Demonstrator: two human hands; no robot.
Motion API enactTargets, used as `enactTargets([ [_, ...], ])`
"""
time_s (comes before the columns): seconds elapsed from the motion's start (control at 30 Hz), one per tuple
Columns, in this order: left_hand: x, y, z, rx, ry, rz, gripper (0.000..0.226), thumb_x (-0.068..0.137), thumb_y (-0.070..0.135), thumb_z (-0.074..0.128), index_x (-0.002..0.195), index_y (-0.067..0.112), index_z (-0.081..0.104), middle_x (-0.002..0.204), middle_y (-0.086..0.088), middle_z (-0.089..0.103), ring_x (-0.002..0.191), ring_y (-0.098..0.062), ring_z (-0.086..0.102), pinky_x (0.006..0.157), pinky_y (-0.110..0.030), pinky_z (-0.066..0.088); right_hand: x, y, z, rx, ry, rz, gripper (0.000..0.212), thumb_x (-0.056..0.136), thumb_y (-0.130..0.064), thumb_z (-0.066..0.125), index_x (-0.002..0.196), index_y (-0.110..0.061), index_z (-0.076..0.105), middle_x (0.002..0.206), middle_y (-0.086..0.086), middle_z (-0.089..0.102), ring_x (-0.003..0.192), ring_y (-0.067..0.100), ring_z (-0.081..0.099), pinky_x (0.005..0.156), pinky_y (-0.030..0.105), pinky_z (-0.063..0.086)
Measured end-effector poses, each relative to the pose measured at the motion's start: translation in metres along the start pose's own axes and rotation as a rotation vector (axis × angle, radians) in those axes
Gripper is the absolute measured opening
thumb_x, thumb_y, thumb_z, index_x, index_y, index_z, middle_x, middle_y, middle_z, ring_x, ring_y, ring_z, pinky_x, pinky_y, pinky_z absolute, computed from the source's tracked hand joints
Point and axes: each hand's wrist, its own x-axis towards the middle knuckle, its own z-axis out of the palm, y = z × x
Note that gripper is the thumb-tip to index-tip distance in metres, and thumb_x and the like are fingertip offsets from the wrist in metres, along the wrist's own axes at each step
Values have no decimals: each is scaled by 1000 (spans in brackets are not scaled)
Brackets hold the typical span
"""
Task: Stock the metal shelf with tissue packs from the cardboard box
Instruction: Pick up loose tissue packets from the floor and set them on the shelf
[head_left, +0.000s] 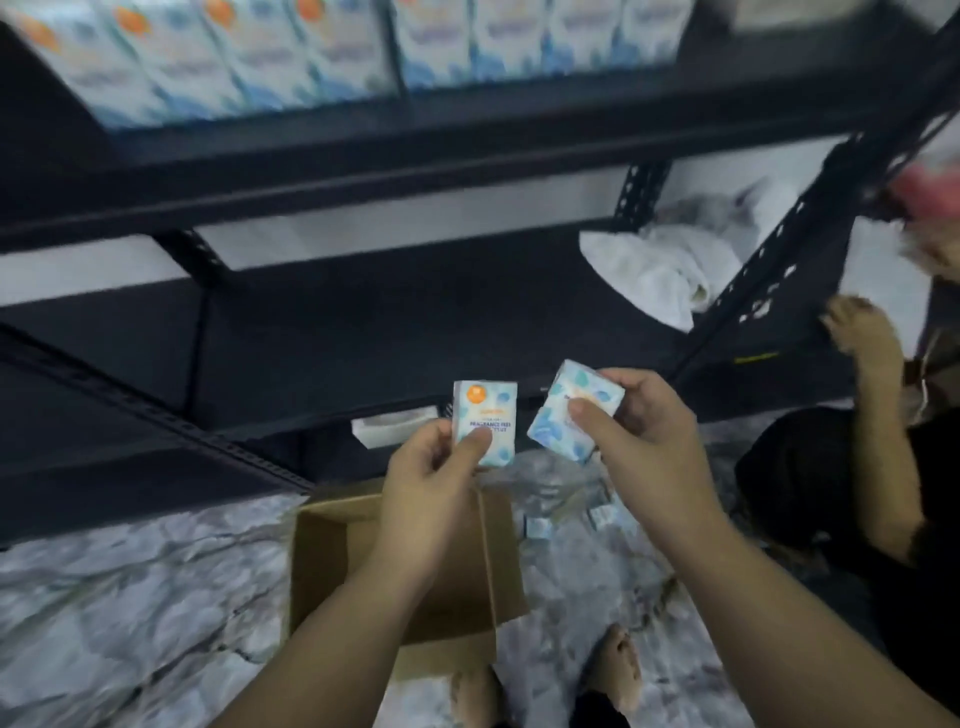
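Observation:
My left hand (431, 467) pinches an upright white-and-blue tissue pack (485, 415) with an orange dot on its top corner. A second tissue pack (574, 402), tilted, is held in my right hand (644, 431) between thumb and fingers. Both packs hover in front of the dark metal shelf (363, 332), above the open cardboard box (332, 561) on the floor. The upper shelf board (415, 135) carries a row of tissue packs (249, 57) standing side by side. My arms hide most of the box's inside.
A crumpled white cloth (660, 265) lies at the right end of the lower shelf. Another person's hand (862, 332) and arm reach along the right shelf post (769, 275). Loose small packs (540, 527) lie on the marbled floor. My bare feet (618, 670) stand near the box.

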Motion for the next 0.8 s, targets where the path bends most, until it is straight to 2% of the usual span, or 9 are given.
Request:
enactTargets([
  [0.13,-23,33,-45,-39,64,47,10,98,21,69,104,14,73,96,2,80,92,-17,76,77,-32,57,-23,-49,33,-20,-67,-79,26,90,-13,79,112,-18,67,101,-1,78,92,13,76,73,29,62],
  [0.33,-42,73,-96,-111,169,129,11,99,25,68,104,18,74,99,4,80,94,-14,75,84,-36,58,-29,-91,78,-23,-217,-139,30,92,-18,78,117,-24,63,107,-6,77,95,11,76,67,25,58],
  [0.53,-38,110,-123,-157,286,219,10,98,19,67,105,15,72,101,3,80,94,-15,76,80,-34,56,-7,-129,111,-4,-414,-197,34,93,-8,75,121,-22,64,103,-5,77,91,11,76,64,23,58],
  [0.67,-35,132,-134,-166,360,257,12,98,19,67,108,13,72,103,-3,80,99,-25,76,91,-51,59,12,-151,131,-12,-497,-248,36,91,-9,77,121,-24,64,102,-6,76,91,12,76,66,22,57],
  [0.8,-34,147,-149,-144,410,282,14,99,21,67,109,14,72,104,0,80,100,-21,76,93,-49,59,23,-167,149,8,-531,-276,34,90,-10,78,119,-20,66,102,-7,78,91,10,76,64,19,55],
])
